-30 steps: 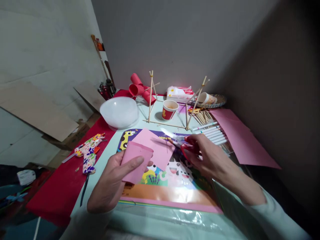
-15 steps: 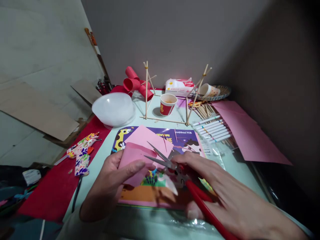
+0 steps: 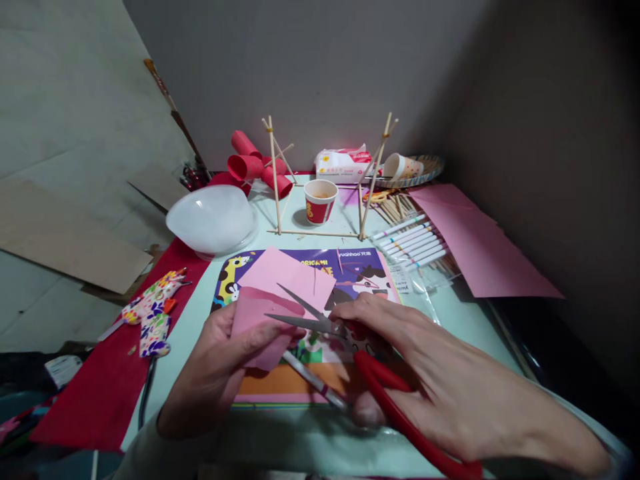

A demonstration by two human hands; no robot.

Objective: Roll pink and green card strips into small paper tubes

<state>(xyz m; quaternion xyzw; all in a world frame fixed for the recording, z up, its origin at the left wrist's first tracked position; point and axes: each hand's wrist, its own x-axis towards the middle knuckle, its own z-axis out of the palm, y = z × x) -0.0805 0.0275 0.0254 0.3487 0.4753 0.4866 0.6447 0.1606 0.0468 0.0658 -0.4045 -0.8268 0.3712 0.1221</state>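
My left hand (image 3: 217,363) is closed on a piece of pink paper (image 3: 260,333), thumb across its front. Red-handled scissors (image 3: 395,393) are gripped in my right hand (image 3: 425,373); their blades stand apart and point left at the paper's right side. Whether the blades touch the paper I cannot tell. Beneath both hands lies an origami pad (image 3: 310,390) with cartoon animals on its cover. Another pink sheet (image 3: 295,270) rests on the pad behind the held piece. A white marker (image 3: 315,377) slants across the pad under the scissors.
A stick frame (image 3: 320,233) stands behind the pad around a paper cup (image 3: 320,203). White plastic bowls (image 3: 213,220) and a patterned glue gun (image 3: 155,310) are at left. Bagged markers (image 3: 410,243) and larger pink sheets (image 3: 480,240) lie right; red tubes (image 3: 245,167) are at the back.
The scissor blades have spread wider beside the paper. The marker on the pad now shows more clearly. The whole view has shifted slightly, moving the table items left.
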